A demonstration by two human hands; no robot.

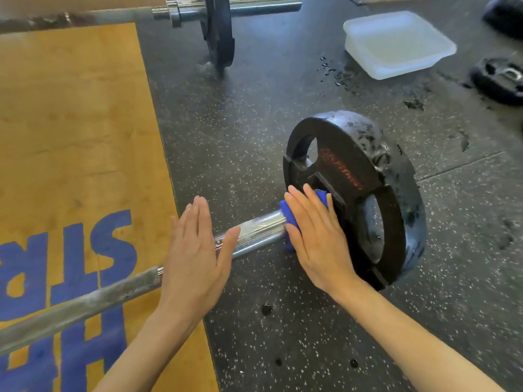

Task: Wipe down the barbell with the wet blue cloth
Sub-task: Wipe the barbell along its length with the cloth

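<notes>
Speckled rubber floor (254, 123) is lying open around the barbell (254, 230), where the flat right hand (314, 236) is pressing the blue cloth (291, 219) beside the plate (368, 179), left hand (195, 250) flat-fingered.

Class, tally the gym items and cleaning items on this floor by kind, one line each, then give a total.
Barbells: 2
Weight plates: 4
Blue cloths: 1
White tubs: 1
Total: 8

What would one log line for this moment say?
right hand: flat on blue cloth | cloth: on barbell beside plate | left hand: open on bar
</notes>
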